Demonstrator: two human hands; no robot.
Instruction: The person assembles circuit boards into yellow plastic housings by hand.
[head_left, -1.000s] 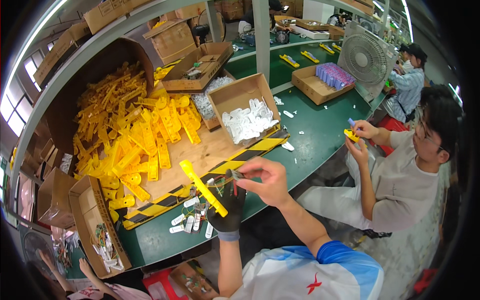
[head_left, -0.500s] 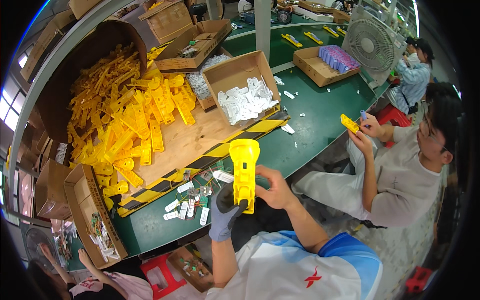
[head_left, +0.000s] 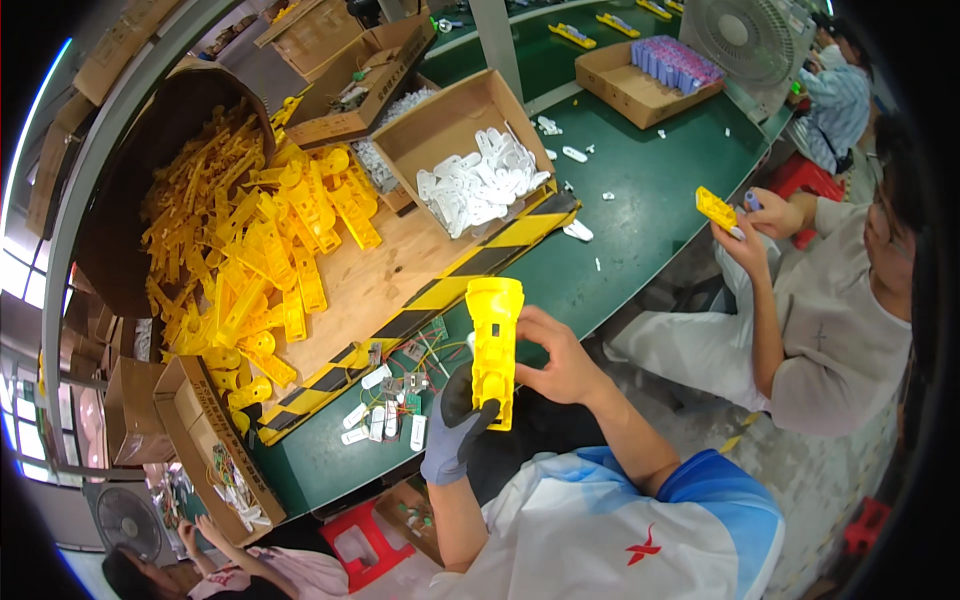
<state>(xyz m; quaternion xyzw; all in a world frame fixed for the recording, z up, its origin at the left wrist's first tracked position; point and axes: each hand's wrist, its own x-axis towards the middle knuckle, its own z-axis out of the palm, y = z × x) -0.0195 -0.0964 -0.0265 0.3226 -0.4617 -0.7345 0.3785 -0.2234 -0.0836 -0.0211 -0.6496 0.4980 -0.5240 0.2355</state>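
A yellow plastic flashlight shell (head_left: 493, 350) stands upright, its hollow inner side facing me and its wide round head at the top. My left hand (head_left: 455, 430), in a grey and black glove, is closed round the shell's lower left side with the thumb over its bottom end. My bare right hand (head_left: 560, 362) grips the shell's right edge, thumb at the side and fingertips partly hidden behind it. Just left of the shell, a small white bit shows, mostly hidden. On the green bench beyond my left hand lie white switch pieces (head_left: 377, 422) with wires and small circuit boards.
Yellow shells (head_left: 265, 260) are heaped on a wooden board edged with striped tape (head_left: 400, 325). A carton (head_left: 450, 125) holds white pieces; another carton (head_left: 640, 95) holds purple cylinders. A carton of wired parts (head_left: 200, 440) stands at left. A co-worker (head_left: 820, 300) sits at right holding a yellow shell.
The view has shifted a little, so the bench and cartons sit differently. The white piece left of the shell is now mostly hidden. Both my hands keep hold of the shell.
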